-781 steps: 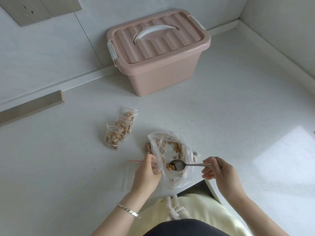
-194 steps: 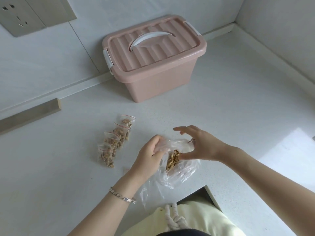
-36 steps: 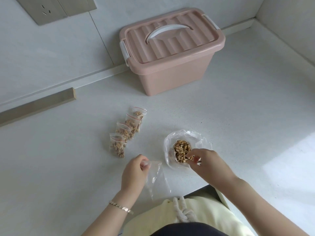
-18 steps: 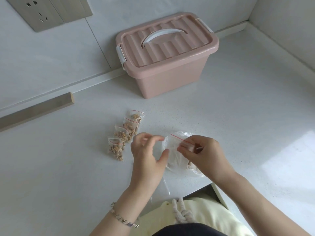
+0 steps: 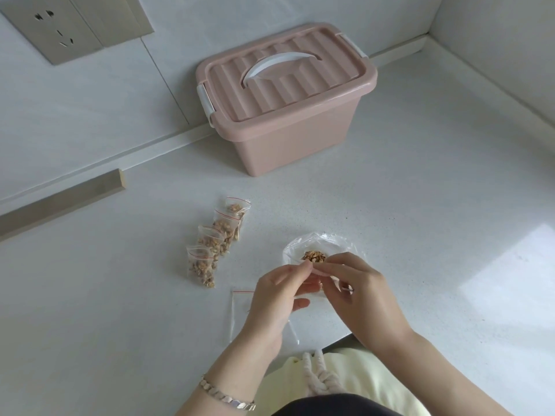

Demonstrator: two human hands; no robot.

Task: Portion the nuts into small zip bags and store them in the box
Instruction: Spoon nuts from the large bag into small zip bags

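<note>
Pinching a small clear zip bag (image 5: 313, 289) along its upper edge with the left grip (image 5: 276, 298), thumb and forefinger closed on the film, other fingers loosely curled beneath. Meeting it from the opposite side with the right grip (image 5: 357, 292), thumb and forefinger likewise closed on that same edge, fingertips of the two almost touching. Holding the bag just above the bench (image 5: 420, 235), near its front edge; mostly hidden by fingers, so cannot tell whether anything is inside. Reaching in from below with both forearms angled toward each other, backs of the hands upward, a silver bracelet (image 5: 226, 396) round the left wrist.

Just beyond the fingertips, lying open on the bench: a large clear bag (image 5: 339, 240) with a heap of nuts (image 5: 313, 256) at its middle. Flat on the bench under the left grip: an empty zip bag (image 5: 240, 307) with a red strip along its top. Further left, apart from both grips: four filled small bags (image 5: 214, 241), overlapping in a slanted row. At the back, close against the wall: the pink box (image 5: 288, 139), lid (image 5: 285, 82) on, white handle lying flat. Up on the wall, a socket plate (image 5: 57, 28); along its foot, a wooden strip (image 5: 60, 202).
</note>
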